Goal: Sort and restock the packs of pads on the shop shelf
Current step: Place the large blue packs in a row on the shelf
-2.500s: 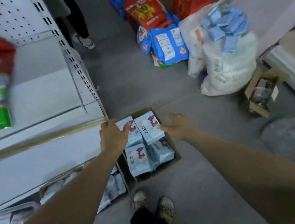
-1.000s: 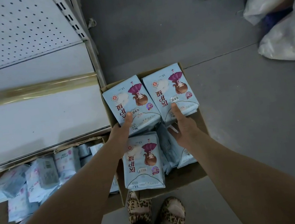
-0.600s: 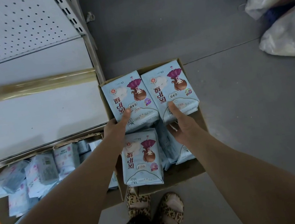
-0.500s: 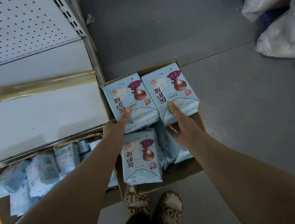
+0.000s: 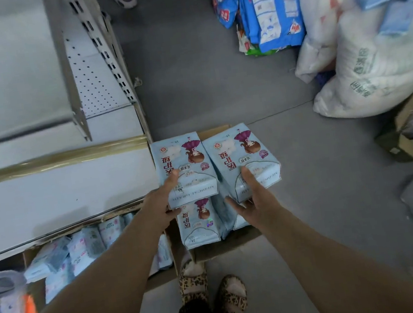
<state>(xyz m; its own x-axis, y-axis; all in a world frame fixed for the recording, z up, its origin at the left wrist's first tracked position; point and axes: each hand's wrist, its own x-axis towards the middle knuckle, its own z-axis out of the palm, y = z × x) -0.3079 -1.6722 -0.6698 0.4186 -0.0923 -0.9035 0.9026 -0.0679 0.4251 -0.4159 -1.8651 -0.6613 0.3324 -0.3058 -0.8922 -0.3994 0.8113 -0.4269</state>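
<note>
Down by the shelf [image 5: 60,198], the box [image 5: 228,244] is mostly hidden under packs, and a second box [image 5: 162,280] holds a blur. Two pale-blue packs with a purple figure sit over the box: the left hand [image 5: 159,208] grips the left pack [image 5: 184,170], the right hand [image 5: 256,199] the right pack [image 5: 242,156]. A third pack [image 5: 199,226] lies below, a fourth [image 5: 225,214] half covered.

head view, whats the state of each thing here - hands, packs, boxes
left hand: grips the near end of the left pack, thumb on top
right hand: grips the near end of the right pack, thumb on top
left pack: held face up over the box
right pack: held face up beside it
box: open on the floor, more packs inside
second box: open under the shelf, holding mixed packs
</note>
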